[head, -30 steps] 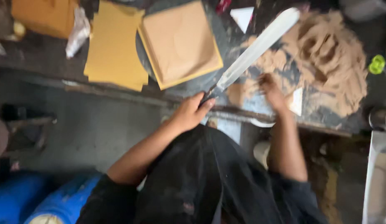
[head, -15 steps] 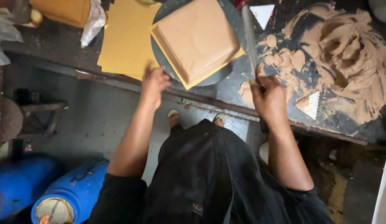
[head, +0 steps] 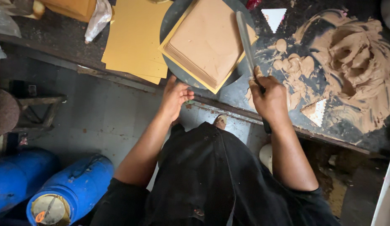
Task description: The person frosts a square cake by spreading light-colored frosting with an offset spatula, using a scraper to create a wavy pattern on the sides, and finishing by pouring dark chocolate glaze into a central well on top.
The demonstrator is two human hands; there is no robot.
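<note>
One long knife (head: 245, 39) is gripped by its handle in the right hand (head: 269, 99), its stiff blade laid across the stack of sheets (head: 205, 42) at upper centre. The round plate (head: 174, 25) beneath, likely heavy, is touched at its rim by the loosely open left hand (head: 175, 97).

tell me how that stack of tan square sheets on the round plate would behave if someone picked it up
The stack of tan sheets looks thin-layered, so it would probably flex and sag if lifted by one edge. Its layers fan out at the near edge, so sheets may slide apart. It sits on a round dark plate, near the left hand, so pushing might turn the plate instead.
</note>
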